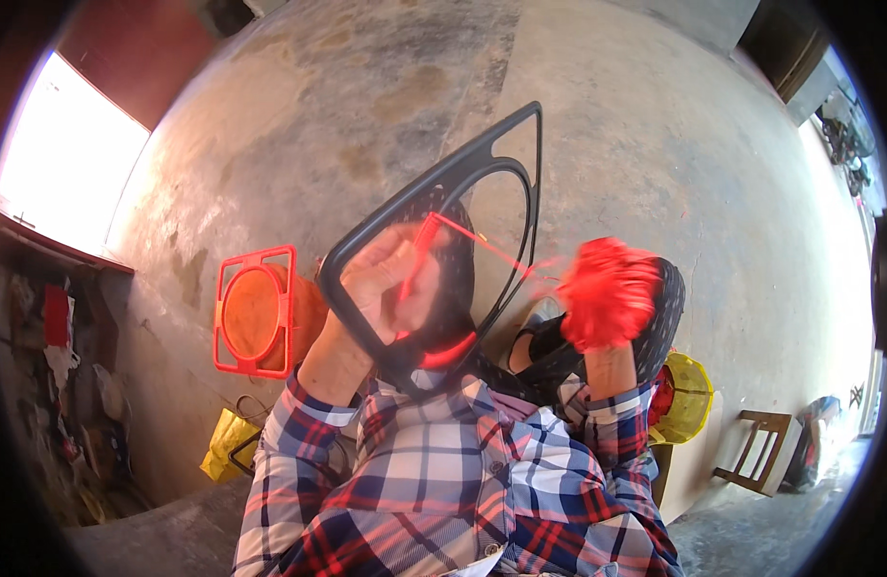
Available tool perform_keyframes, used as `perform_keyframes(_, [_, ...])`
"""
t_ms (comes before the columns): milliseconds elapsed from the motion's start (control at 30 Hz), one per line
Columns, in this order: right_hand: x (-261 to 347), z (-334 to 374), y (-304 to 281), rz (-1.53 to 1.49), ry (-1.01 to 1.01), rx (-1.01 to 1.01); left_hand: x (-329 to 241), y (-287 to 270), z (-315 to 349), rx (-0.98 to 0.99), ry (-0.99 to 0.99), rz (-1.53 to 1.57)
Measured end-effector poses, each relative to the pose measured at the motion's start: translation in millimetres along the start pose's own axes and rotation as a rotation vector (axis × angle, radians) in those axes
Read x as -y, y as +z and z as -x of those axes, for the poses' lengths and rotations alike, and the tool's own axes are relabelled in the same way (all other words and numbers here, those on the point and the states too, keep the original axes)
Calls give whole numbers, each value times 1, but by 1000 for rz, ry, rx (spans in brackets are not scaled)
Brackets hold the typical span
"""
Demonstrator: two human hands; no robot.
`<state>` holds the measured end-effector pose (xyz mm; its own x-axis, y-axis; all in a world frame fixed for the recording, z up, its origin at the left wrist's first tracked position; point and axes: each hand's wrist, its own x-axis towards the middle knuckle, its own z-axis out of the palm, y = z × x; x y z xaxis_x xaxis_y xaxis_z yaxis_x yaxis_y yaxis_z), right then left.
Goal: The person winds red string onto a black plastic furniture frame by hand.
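Observation:
A black frame (405,192) with a large round opening stands tilted over my lap. My left hand (381,279) is closed around its left side, with a red strand (425,236) at the fingers. More red strand is wound on the lower part of the ring. From my left hand the strand runs across to a blurred bundle of red strands (609,293) at my right. That bundle is in my right hand, whose fingers are mostly hidden behind it; only the wrist (612,370) shows plainly.
On the floor at left, a red frame (291,327) with a round opening leans against an orange rounded thing (256,313). Nearby lies a yellow bag (227,444). A yellow container (688,399) with red material stands at right, near a wooden frame (754,452).

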<state>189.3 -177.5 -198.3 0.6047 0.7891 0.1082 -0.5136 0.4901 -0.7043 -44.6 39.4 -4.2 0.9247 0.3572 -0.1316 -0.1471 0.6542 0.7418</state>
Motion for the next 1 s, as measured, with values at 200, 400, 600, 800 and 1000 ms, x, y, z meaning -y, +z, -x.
perform_keyframes(200, [8, -14, 128, 369, 364, 87, -1, 24, 1, 47, -34, -197])
perform_keyframes(400, [37, -64, 155, 65, 156, 108, 15, 59, 11, 104, -88, -215])
perform_keyframes(600, [63, -64, 194, 146, -67, 699, 26, 70, 0, 217, -304, 111])
perform_keyframes(800, [64, -52, 195, 196, 30, 253, 44, 10, 2, 243, -245, 302])
perform_keyframes(1000, [45, -3, 165, -113, 208, 219, 34, 24, 3, -27, 23, 32])
